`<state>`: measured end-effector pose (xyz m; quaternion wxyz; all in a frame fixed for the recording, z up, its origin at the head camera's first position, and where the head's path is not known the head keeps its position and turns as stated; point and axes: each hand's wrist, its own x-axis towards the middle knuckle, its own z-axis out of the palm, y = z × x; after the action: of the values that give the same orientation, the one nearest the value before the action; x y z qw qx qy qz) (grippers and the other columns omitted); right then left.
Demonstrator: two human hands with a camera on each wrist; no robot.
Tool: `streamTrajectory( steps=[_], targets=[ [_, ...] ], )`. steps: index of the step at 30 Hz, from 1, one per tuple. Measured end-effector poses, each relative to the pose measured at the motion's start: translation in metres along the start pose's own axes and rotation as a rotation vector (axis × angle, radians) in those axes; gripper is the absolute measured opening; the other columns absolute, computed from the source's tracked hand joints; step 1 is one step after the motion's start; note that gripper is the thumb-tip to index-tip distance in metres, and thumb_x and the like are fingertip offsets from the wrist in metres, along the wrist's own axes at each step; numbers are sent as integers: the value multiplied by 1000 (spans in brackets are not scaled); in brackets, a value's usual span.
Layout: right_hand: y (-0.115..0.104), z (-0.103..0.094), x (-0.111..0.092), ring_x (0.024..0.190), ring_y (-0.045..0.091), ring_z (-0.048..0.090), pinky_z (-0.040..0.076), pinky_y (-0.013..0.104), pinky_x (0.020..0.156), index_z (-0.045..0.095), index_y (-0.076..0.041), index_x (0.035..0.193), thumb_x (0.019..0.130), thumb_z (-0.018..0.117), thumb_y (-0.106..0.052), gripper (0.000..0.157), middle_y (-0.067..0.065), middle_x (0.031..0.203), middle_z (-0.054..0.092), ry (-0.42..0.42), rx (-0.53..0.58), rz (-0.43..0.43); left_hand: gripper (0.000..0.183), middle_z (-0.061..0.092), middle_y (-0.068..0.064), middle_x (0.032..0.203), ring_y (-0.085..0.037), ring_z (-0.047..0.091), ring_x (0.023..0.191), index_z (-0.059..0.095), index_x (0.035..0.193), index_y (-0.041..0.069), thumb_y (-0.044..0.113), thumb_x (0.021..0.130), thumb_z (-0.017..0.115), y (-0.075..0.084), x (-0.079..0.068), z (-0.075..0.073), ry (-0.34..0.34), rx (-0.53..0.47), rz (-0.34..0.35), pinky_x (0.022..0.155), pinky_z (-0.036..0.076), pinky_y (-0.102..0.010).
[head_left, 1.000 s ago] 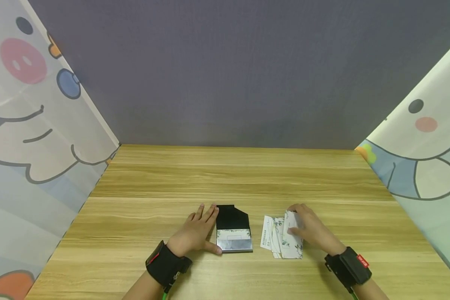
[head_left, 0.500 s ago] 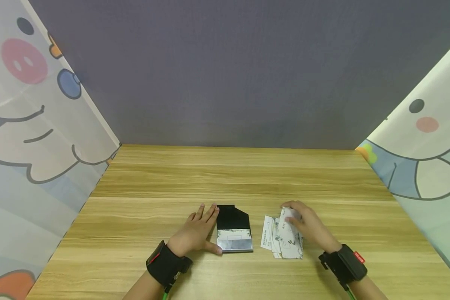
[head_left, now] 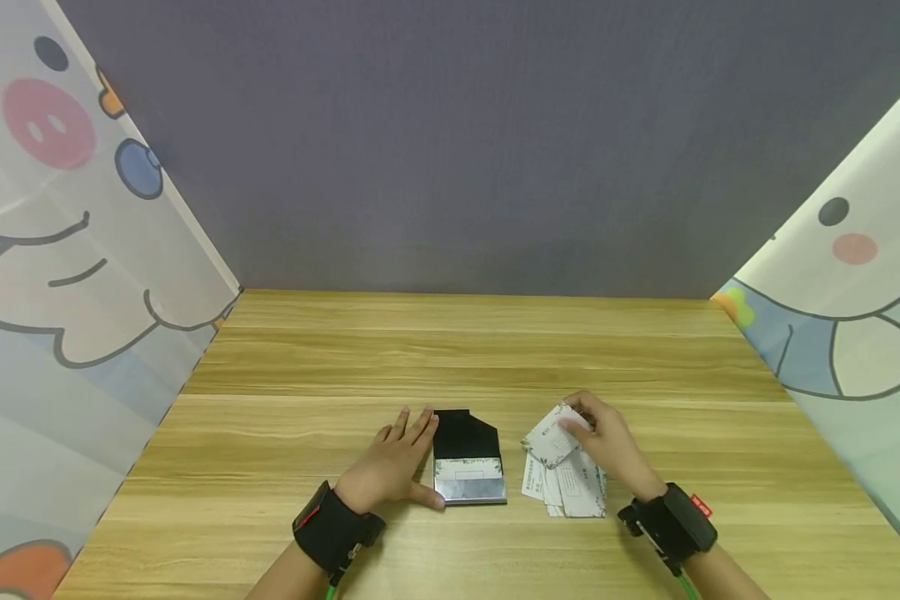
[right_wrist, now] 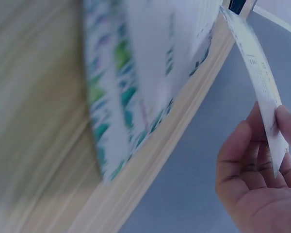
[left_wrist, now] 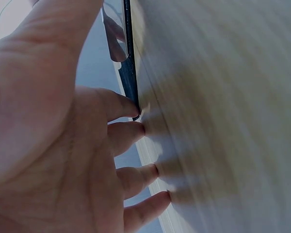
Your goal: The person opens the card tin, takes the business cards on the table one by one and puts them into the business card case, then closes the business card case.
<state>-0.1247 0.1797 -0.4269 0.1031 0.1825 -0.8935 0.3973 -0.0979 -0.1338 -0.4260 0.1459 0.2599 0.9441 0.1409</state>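
A business card (head_left: 553, 437), white with a green leaf print, is pinched between the thumb and fingers of my right hand (head_left: 607, 437). It is held tilted above a fanned pile of similar cards (head_left: 581, 492) on the table. In the right wrist view the held card (right_wrist: 259, 73) bends slightly, its far end pointing away from the palm. My left hand (head_left: 390, 467) lies with fingers spread beside a card case (head_left: 468, 492). Its index fingertip touches the raised black flap and its thumb rests at the metal front. Inside the case a leaf-printed card shows.
The wood-grain table (head_left: 330, 350) reaches back to a dark grey panel (head_left: 450, 150). Cartoon-printed panels (head_left: 97, 275) flank both sides. Black camera straps (head_left: 333, 533) sit on both wrists, with green cables trailing from them.
My right hand has lifted a card off the top of the pile and moved it left, turning it at an angle. The left hand and the case have stayed in place.
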Motion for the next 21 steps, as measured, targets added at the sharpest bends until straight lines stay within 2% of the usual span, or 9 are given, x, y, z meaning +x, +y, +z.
streamTrajectory(
  steps=[7,14,21],
  targets=[
    [-10,9,5,67,12,49,43,27,55,57,4,99,77,63,7,22,11,83,62,-4,33,7,112,15,-21,151,-46,9,133,18,144,-1,62,63,65,0,-1,-1,0,-7,0,103,24,-63],
    [-15,16,9,57,10,35,31,22,50,55,1,106,78,62,9,30,1,66,41,-22,60,0,112,14,-21,152,-46,8,133,18,144,-1,62,64,64,1,0,0,-6,-3,-1,103,24,-63],
    [-23,22,12,60,11,40,34,23,50,59,1,104,78,60,11,28,12,89,61,-47,86,28,113,15,-21,151,-46,9,133,18,144,-1,63,63,64,0,0,1,-1,2,0,102,25,-63]
  ],
)
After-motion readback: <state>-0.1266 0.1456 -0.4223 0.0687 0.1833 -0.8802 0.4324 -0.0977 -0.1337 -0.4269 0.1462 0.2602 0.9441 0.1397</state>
